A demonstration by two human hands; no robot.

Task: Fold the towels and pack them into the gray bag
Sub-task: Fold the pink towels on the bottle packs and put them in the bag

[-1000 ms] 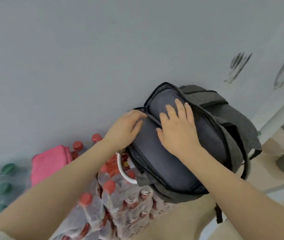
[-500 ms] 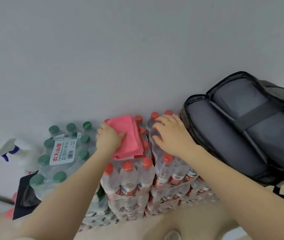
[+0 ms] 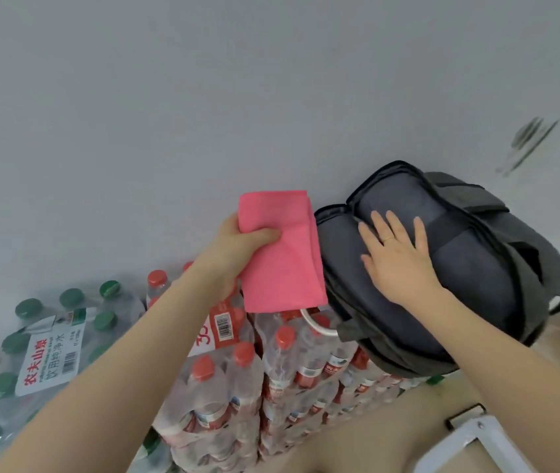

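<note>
Right now I have both hands up in the head view, over stacked packs of bottled water set against a pale gray wall [image 3: 203, 97]. My left hand [image 3: 237, 247] holds a folded pink towel [image 3: 282, 254] in the air: the thumb lies across its near face and the other fingers are curled behind it, so the cloth is clamped between them. It hangs as a folded rectangle, its upper edge above my knuckles and its lower edge in front of the red-capped bottles [image 3: 244, 363]. Its right edge is just beside the left end of the gray bag [image 3: 476, 288]; I cannot tell whether the 2 touch.

That bag lies on its side on top of the red-capped packs, up against the wall, with its dark padded panel facing me and a strap [image 3: 456, 220] running across it. My right hand [image 3: 396, 257] rests flat on that panel, fingers straight and slightly spread, palm down, a thin ring on 1 finger. The zipper edge runs around the bag's left end; I cannot tell from here how far it stands unzipped.

A white loop handle [image 3: 316, 327] pokes out from under the bag's lower left corner. To the left sits a pack of green-capped bottles [image 3: 67, 322] with a white label printed in red. At lower right I see a tan floor [image 3: 374, 448] and a white frame piece [image 3: 476, 435].
</note>
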